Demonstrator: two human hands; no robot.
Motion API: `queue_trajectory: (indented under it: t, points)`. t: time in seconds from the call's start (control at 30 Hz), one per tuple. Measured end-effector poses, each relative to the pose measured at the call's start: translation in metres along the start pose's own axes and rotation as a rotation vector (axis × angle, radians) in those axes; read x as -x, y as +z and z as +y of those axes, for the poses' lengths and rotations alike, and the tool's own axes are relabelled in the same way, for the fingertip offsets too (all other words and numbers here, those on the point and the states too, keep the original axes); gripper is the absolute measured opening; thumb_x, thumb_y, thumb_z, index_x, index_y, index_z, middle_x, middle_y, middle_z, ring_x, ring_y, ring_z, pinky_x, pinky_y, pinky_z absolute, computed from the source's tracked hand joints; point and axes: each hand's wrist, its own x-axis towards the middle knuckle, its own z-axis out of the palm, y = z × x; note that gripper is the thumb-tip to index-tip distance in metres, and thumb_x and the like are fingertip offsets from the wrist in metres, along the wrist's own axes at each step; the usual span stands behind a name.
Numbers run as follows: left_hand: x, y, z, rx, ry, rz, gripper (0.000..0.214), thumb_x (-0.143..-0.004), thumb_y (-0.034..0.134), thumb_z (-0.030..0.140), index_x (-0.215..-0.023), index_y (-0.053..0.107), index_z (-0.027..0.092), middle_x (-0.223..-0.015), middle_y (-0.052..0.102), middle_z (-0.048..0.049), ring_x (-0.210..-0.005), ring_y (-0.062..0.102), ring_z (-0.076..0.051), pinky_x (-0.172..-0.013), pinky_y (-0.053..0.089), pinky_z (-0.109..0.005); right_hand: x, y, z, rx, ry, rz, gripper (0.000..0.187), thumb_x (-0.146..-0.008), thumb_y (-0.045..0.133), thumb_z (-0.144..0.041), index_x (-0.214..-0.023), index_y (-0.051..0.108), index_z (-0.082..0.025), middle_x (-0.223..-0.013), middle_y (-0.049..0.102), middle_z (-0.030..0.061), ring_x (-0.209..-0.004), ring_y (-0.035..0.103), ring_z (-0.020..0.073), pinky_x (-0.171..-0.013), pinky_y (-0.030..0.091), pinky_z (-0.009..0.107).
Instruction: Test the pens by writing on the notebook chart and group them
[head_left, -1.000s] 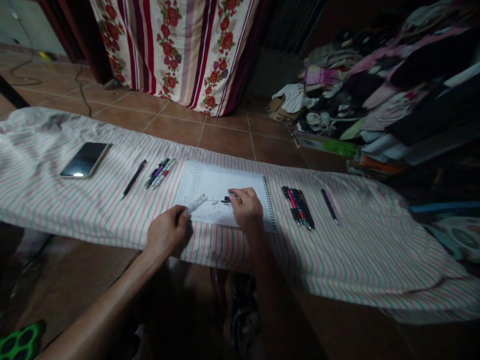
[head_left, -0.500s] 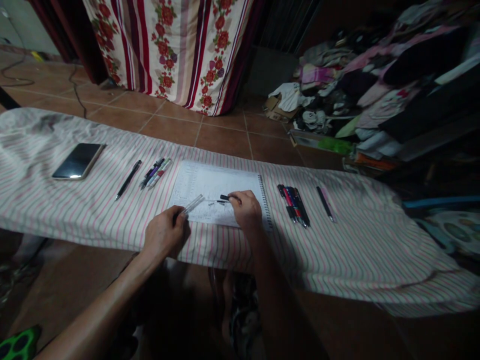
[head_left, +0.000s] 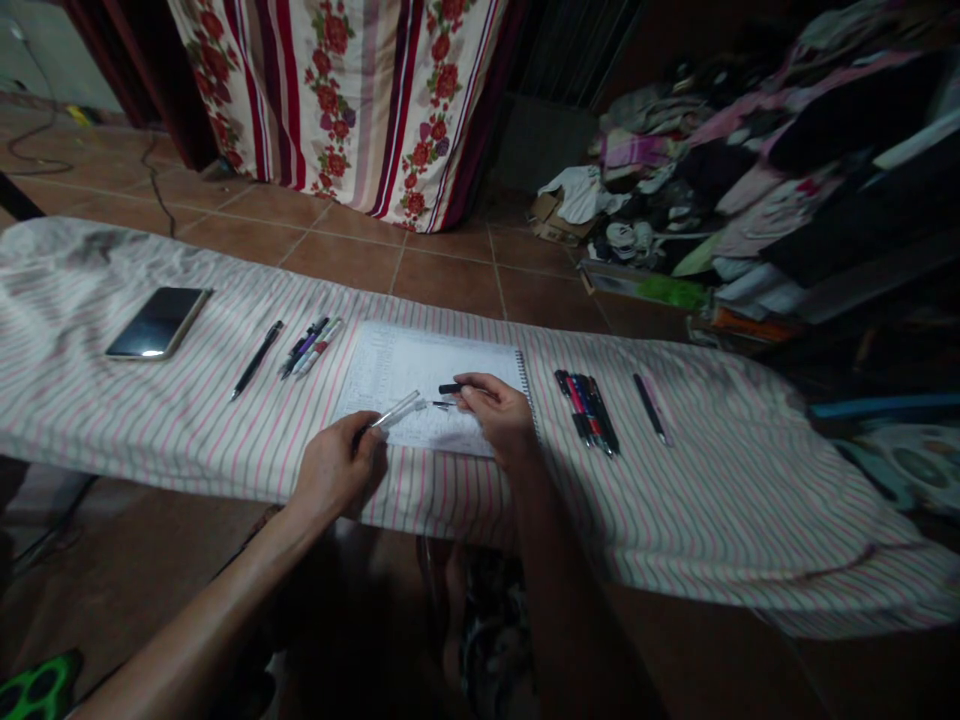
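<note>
In my left hand (head_left: 339, 462) is a clear pen barrel (head_left: 397, 408), gripped between thumb and fingers and slanting up to the right above the notebook. My right hand (head_left: 499, 412) is closed, its fingertips pinching a short black piece like a pen cap (head_left: 450, 388). Just below those fingertips, a thin dark-tipped piece like a pen refill (head_left: 441, 404) points toward the barrel's open end; I cannot tell whether they touch. Beneath both hands lies an open spiral notebook (head_left: 480, 355) with handwriting on its page.
On the striped cloth (head_left: 712, 500), several pens (head_left: 589, 410) lie to the right, with two more pens (head_left: 652, 408) beyond. Left of the notebook are a pen group (head_left: 311, 347), a single black pen (head_left: 256, 360) and a phone (head_left: 159, 322). A floral curtain (head_left: 360, 110) hangs behind.
My left hand has shifted slightly right with the barrel, bringing its end closer to the right fingertips. The right hand has turned a little and still holds the black piece.
</note>
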Motion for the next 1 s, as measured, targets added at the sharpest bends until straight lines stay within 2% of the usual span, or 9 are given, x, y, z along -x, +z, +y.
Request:
queue_trajectory:
  t: [0.13, 0.43, 0.77, 1.0]
  points:
    - [-0.0008, 0.0050, -0.0012, 0.039, 0.043, 0.020, 0.040, -0.083, 0.042, 0.035, -0.109, 0.063, 0.013, -0.107, 0.068, -0.0114, -0.100, 0.062, -0.026, -0.089, 0.046, -0.038, 0.0026, 0.0009, -0.0027, -0.025, 0.007, -0.020, 0.025, -0.066, 0.066, -0.032, -0.085, 0.068, -0.016, -0.078, 0.070, 0.0049, -0.072, 0.067, 0.0160, -0.074, 0.053, 0.032]
    - [0.0007, 0.0109, 0.0004, 0.046, 0.116, 0.015, 0.038, -0.083, 0.041, 0.035, -0.107, 0.065, 0.015, -0.104, 0.069, -0.0100, -0.098, 0.064, -0.024, -0.086, 0.048, -0.037, 0.0054, 0.0004, -0.0046, 0.109, -0.057, -0.086, 0.021, -0.072, 0.061, -0.029, -0.088, 0.069, -0.017, -0.085, 0.068, 0.0049, -0.071, 0.064, 0.0139, -0.072, 0.053, 0.030]
    - [0.0016, 0.0099, 0.0042, 0.022, 0.102, 0.004, 0.036, -0.083, 0.042, 0.033, -0.106, 0.065, 0.017, -0.103, 0.070, -0.0090, -0.096, 0.064, -0.024, -0.084, 0.048, -0.036, 0.0037, -0.0005, -0.0037, 0.214, -0.129, -0.182, 0.020, -0.074, 0.056, -0.022, -0.088, 0.070, -0.019, -0.094, 0.064, 0.0055, -0.082, 0.063, 0.0160, -0.078, 0.051, 0.031]
    - [0.0014, 0.0093, 0.0058, 0.033, 0.087, -0.025, 0.037, -0.084, 0.042, 0.033, -0.108, 0.064, 0.015, -0.104, 0.069, -0.0095, -0.098, 0.063, -0.025, -0.085, 0.048, -0.036, 0.0053, 0.0041, -0.0036, 0.082, 0.027, -0.224, 0.036, -0.070, 0.062, -0.026, -0.106, 0.062, -0.018, -0.095, 0.067, 0.0063, -0.087, 0.064, 0.0167, -0.078, 0.051, 0.030]
